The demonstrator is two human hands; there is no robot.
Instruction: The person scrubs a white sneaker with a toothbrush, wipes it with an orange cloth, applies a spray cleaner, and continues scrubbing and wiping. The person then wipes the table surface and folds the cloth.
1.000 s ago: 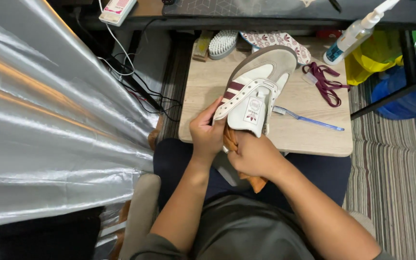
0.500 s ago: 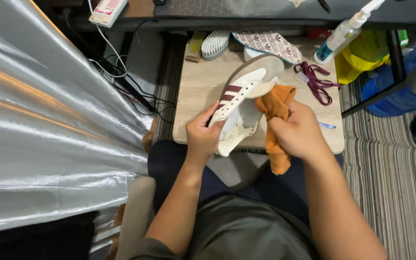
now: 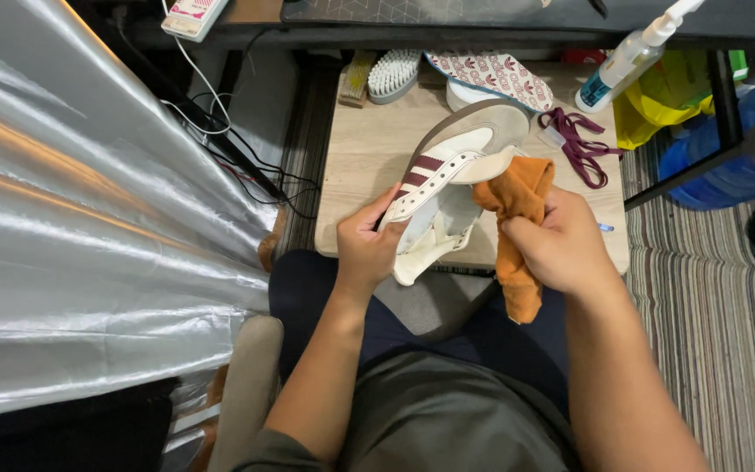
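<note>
Left fingers (image 3: 376, 229) clamp the shoe (image 3: 447, 175) by its side, above the worktop (image 3: 369, 149); right fingers (image 3: 530, 234) bunch the cloth (image 3: 517, 197) against its toe. Shoe seems light, stiff-soled; cloth limp.

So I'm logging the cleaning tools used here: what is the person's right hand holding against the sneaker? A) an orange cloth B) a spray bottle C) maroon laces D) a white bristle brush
A: the right hand grips a bunched orange cloth pressed at the sneaker, which the left hand holds.
</note>
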